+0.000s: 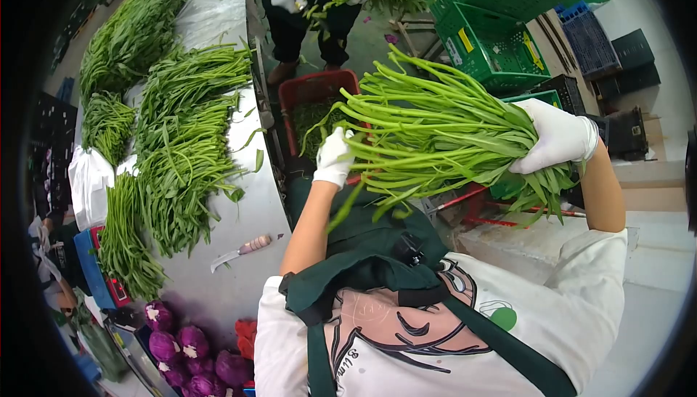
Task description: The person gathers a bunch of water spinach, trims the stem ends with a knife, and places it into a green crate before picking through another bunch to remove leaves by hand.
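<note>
The bunch of greens (435,124) is up in the air before the person, its leafy end wrapped in the clasping fingers of the right hand (555,135). The left hand (334,156) curls its fingers at the stem ends; whether they pinch a stem I cannot tell. The bunch looks fairly light and springy: stems bendy but liable to snap, leaves soft, easily bruised, perhaps slick if damp. The best hold is probably around the gathered leaves, firm without crushing. Counted: one bunch in the right hand, one knife (241,252) on the table (254,208), one red crate (319,86) below, and at least six purple cabbages (192,340); the overlapping greens on the table defy exact counting.
</note>
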The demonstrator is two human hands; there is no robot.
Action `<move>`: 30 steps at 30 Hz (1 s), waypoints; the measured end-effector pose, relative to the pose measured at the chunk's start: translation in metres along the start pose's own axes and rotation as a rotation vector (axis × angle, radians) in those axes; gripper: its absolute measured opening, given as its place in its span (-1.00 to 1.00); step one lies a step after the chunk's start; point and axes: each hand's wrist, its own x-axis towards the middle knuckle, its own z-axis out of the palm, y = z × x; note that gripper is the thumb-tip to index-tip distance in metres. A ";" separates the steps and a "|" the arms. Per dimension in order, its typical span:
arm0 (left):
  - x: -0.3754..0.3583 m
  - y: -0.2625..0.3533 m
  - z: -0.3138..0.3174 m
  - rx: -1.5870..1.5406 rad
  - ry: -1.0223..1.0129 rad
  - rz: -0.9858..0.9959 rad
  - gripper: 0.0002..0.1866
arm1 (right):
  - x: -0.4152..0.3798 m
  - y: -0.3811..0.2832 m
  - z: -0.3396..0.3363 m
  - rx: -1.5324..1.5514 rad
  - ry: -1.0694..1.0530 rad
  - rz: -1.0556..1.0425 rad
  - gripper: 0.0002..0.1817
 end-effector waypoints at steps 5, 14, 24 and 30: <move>-0.016 0.046 -0.082 -0.269 -0.288 -0.099 -0.53 | -0.006 0.003 -0.001 0.053 0.007 0.033 -0.47; -0.053 0.130 -0.084 -0.415 0.099 0.431 -0.83 | 0.014 -0.007 0.002 -0.073 0.039 -0.032 -0.52; -0.059 0.152 -0.088 -0.604 -0.368 -0.112 -0.55 | 0.022 0.000 0.002 -0.183 0.030 -0.062 -0.49; -0.044 0.148 -0.042 -0.845 -0.109 0.136 -0.59 | 0.029 -0.007 0.009 -0.453 0.055 -0.097 -0.49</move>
